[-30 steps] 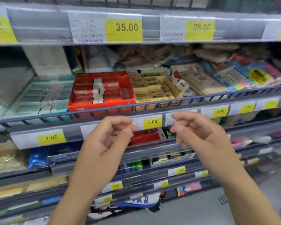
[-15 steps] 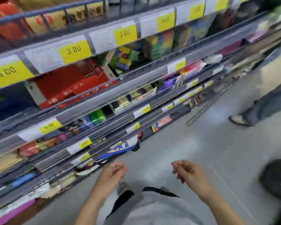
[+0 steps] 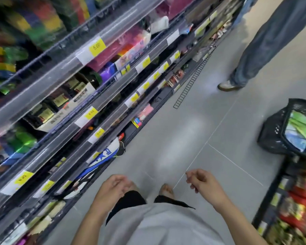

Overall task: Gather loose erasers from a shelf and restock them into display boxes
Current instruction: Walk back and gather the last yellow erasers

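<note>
My left hand [image 3: 111, 189] hangs low in front of my body with loosely curled fingers and holds nothing. My right hand [image 3: 201, 183] hovers beside it over the grey floor, fingers also loosely curled and empty. The eraser boxes are out of view. The shelf rack [image 3: 88, 96] with yellow price tags runs diagonally along the left, blurred by motion.
Another person's legs in wide jeans [image 3: 265, 41] stand at the upper right of the aisle. A black bag [image 3: 290, 128] with green packets sits on the floor at the right. A second rack of red packets [image 3: 300, 200] fills the lower right corner.
The view has swung from the eraser shelf down to the floor and aisle. Both hands dropped from shelf height to near my waist, still empty.
</note>
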A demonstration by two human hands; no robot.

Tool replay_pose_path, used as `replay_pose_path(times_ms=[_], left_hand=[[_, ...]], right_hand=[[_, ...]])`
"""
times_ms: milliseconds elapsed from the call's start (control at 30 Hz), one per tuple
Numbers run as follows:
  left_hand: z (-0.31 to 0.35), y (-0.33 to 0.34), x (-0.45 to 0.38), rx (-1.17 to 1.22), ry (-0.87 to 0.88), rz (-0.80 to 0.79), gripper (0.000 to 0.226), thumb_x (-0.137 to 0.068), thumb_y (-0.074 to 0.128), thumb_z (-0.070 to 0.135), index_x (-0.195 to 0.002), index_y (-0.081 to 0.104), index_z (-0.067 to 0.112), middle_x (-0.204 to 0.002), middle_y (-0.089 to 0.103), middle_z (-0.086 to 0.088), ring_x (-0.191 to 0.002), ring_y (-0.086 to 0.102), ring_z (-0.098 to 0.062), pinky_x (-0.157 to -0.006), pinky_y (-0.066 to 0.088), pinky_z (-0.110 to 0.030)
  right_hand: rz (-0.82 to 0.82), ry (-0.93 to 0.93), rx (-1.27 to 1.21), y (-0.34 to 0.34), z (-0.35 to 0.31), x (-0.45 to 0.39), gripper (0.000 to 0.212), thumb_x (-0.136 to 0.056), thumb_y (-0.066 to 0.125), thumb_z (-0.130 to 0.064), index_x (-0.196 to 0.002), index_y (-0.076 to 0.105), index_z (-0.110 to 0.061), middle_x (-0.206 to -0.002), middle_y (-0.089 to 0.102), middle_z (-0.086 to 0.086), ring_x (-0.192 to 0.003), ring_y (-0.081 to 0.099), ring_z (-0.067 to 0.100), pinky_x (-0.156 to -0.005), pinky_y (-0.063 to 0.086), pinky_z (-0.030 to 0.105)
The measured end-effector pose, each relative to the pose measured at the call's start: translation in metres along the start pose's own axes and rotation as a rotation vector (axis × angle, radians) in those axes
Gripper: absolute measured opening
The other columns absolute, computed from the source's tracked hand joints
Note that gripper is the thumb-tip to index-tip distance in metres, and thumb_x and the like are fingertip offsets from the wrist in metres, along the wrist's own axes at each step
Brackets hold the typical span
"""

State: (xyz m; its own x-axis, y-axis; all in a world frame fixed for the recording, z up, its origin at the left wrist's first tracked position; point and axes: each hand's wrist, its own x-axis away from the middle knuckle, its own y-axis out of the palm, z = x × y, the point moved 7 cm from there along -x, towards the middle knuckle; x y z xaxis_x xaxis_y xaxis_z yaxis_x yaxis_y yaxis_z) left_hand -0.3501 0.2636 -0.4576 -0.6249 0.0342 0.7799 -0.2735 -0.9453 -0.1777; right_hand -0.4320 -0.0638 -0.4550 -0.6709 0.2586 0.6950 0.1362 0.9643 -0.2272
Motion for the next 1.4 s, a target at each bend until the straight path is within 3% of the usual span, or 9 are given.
replay_pose_path(times_ms=[133,467,667,867,1100,1167,1267,1400], left_hand=[[0.026,0.025,-0.008,-0.044,0.024,-0.01,0.01,-0.1,0.068,0.022,-0.107,0.071,0.016,-0.099,0.079,-0.009,-0.089,0.07,-0.018,-0.081,0.055,-0.03],[0.13,0.082,-0.105,-0.139,0.093,-0.114,0.008,-0.101,0.065,0.02,-0.107,0.072,0.02,-0.096,0.081,0.005,-0.092,0.073,-0.019,-0.078,0.054,-0.03],[0.228,0.121,-0.167,-0.191,0.161,-0.215,0.008,-0.099,0.068,0.022,-0.106,0.072,0.02,-0.097,0.08,0.007,-0.085,0.075,-0.007,-0.075,0.054,-0.026],[0.313,0.151,-0.206,-0.182,0.199,-0.193,0.009,-0.1,0.067,0.018,-0.107,0.071,0.019,-0.094,0.079,0.003,-0.077,0.072,-0.004,-0.065,0.056,-0.017],[0.367,0.178,-0.229,-0.096,0.163,-0.089,0.01,-0.093,0.074,0.032,-0.103,0.075,0.032,-0.102,0.079,-0.002,-0.093,0.073,-0.016,-0.084,0.057,-0.034],[0.379,0.183,-0.225,-0.058,0.154,-0.02,0.009,-0.091,0.073,0.036,-0.099,0.076,0.037,-0.099,0.079,0.001,-0.094,0.074,-0.017,-0.086,0.057,-0.035],[0.406,0.189,-0.205,0.015,0.183,0.109,0.01,-0.099,0.066,0.029,-0.103,0.075,0.031,-0.103,0.079,0.007,-0.099,0.074,-0.016,-0.086,0.055,-0.032],[0.474,0.184,-0.159,0.128,0.338,0.272,0.014,-0.104,0.061,0.021,-0.109,0.071,0.029,-0.105,0.08,0.011,-0.099,0.074,-0.009,-0.088,0.055,-0.032]], right_hand=[[0.027,-0.073,-0.072,-0.033,-0.034,-0.022,0.012,-0.095,0.062,-0.014,-0.098,0.073,-0.021,-0.08,0.073,-0.001,-0.065,0.062,0.009,-0.06,0.049,0.027],[0.125,-0.099,-0.146,-0.098,-0.104,-0.096,0.015,-0.097,0.061,-0.012,-0.101,0.073,-0.02,-0.084,0.074,0.003,-0.065,0.062,0.01,-0.059,0.049,0.025],[0.196,-0.013,-0.14,-0.139,-0.126,-0.131,0.013,-0.096,0.063,-0.015,-0.098,0.075,-0.022,-0.083,0.074,0.001,-0.064,0.061,0.01,-0.062,0.049,0.029],[0.214,0.009,-0.152,-0.181,-0.159,-0.176,0.011,-0.095,0.064,-0.014,-0.098,0.074,-0.018,-0.082,0.074,0.004,-0.062,0.061,0.009,-0.059,0.05,0.022],[0.063,-0.077,-0.045,-0.231,-0.237,-0.267,0.014,-0.098,0.059,-0.008,-0.097,0.073,-0.012,-0.084,0.069,0.019,-0.06,0.059,0.009,-0.057,0.047,0.02],[-0.011,-0.113,0.015,-0.243,-0.27,-0.295,0.014,-0.099,0.058,-0.007,-0.101,0.071,-0.01,-0.085,0.068,0.015,-0.062,0.06,0.006,-0.058,0.047,0.017],[-0.132,-0.197,0.063,-0.253,-0.331,-0.327,0.013,-0.099,0.057,-0.003,-0.103,0.069,-0.006,-0.087,0.066,0.014,-0.059,0.058,0.002,-0.055,0.046,0.014],[-0.31,-0.466,0.219,-0.25,-0.427,-0.344,0.011,-0.096,0.063,-0.012,-0.099,0.07,-0.021,-0.078,0.07,-0.006,-0.066,0.059,0.004,-0.064,0.047,0.016]])
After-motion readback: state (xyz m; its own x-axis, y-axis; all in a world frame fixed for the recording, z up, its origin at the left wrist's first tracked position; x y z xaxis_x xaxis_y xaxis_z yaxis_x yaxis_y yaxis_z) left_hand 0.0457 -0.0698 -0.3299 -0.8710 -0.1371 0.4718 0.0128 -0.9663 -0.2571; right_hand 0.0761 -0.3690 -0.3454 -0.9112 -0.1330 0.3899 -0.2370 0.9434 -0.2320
